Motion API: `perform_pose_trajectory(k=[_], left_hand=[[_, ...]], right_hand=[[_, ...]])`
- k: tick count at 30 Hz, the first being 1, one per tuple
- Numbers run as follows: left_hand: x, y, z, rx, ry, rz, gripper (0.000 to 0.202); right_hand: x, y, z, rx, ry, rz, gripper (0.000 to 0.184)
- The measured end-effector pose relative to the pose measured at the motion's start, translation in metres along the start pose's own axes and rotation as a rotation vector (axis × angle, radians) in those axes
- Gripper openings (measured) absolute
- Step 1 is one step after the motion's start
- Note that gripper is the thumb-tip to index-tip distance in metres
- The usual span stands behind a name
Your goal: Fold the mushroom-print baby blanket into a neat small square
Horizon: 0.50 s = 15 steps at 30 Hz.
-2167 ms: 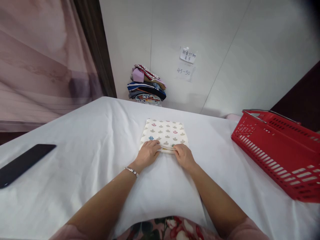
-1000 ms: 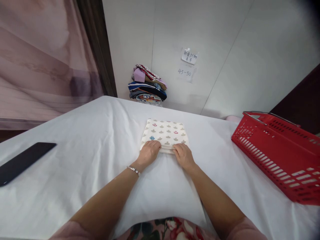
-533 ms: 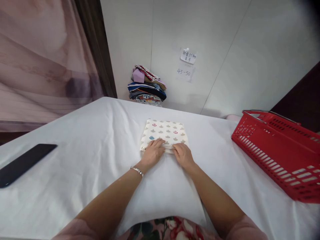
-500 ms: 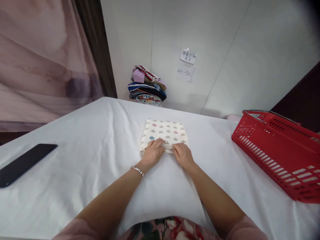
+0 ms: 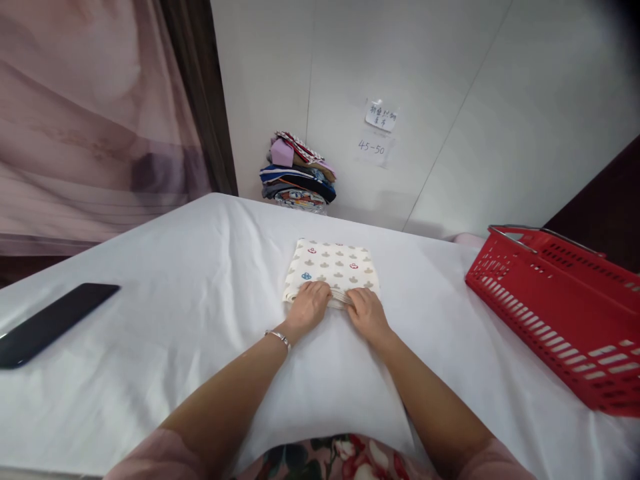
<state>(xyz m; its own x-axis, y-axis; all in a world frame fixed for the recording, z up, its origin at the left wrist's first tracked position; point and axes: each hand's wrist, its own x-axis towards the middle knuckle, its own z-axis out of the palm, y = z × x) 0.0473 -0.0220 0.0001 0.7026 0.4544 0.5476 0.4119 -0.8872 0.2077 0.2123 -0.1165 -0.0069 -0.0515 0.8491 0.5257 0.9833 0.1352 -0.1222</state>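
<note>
A folded cream cloth [image 5: 333, 263] with a small mushroom-like print in beige, red and blue lies flat on the white-covered table [image 5: 200, 300]. At its near edge, where the layered folds show, both hands grip it. My left hand [image 5: 310, 308], with a silver bracelet at the wrist, has its fingers curled over the edge left of centre. Just to the right, my right hand [image 5: 367, 313] pinches the same edge, thumb towards the middle. The thumb of the left hand and the cloth's underside are hidden.
On the right stands a red plastic basket [image 5: 540, 300] with metal handles. A black phone-like slab [image 5: 55, 323] lies on the left. Behind the table's far edge is a pile of folded fabrics [image 5: 299, 177] by the wall. A pink curtain [image 5: 100, 133] hangs at the left.
My left hand's fingers have drawn back from the cloth's top and curled onto its near edge. The right hand keeps its grip. The view has shifted slightly.
</note>
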Motion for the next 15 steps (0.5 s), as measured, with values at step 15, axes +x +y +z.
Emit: perform_pose_trajectory(k=[15], left_hand=[[-0.0054,0.002,-0.0058,0.016,-0.029,0.126,0.021]], right_hand=[[0.0004,0.0073,0.0066,0.033,0.082,0.031,0.019]])
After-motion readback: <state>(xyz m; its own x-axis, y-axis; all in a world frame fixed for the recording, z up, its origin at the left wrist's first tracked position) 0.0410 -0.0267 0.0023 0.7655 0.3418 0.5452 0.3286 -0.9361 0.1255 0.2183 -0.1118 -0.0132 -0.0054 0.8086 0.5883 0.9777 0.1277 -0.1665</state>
